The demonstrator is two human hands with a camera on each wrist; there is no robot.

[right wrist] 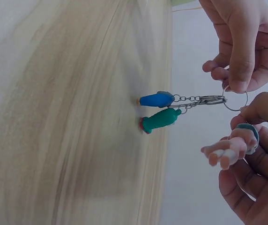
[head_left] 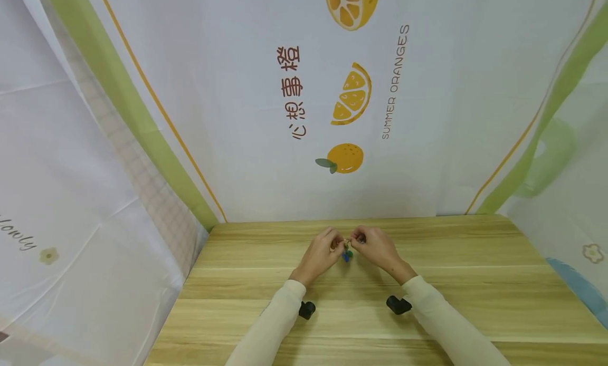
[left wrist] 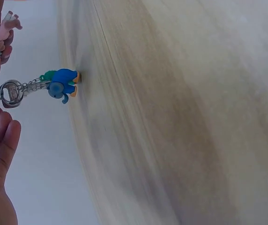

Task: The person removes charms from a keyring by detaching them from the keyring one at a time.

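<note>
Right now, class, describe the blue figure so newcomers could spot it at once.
Over the wooden table, the left hand and right hand are close together. Metal links hang between them, carrying the blue figure beside a green figure. Its blue body, curled trunk and orange feet set it apart.

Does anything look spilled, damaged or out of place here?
Nothing looks spilled, and no damage shows on the key ring, blue elephant, green charm or pink figure. One oddity: the "SUMMER ORANGES" lettering on the backdrop reads sideways, perhaps hung turned.

Printed curtains [head_left: 237, 144] around a wood-grain tabletop [head_left: 475, 281] form a booth.
</note>
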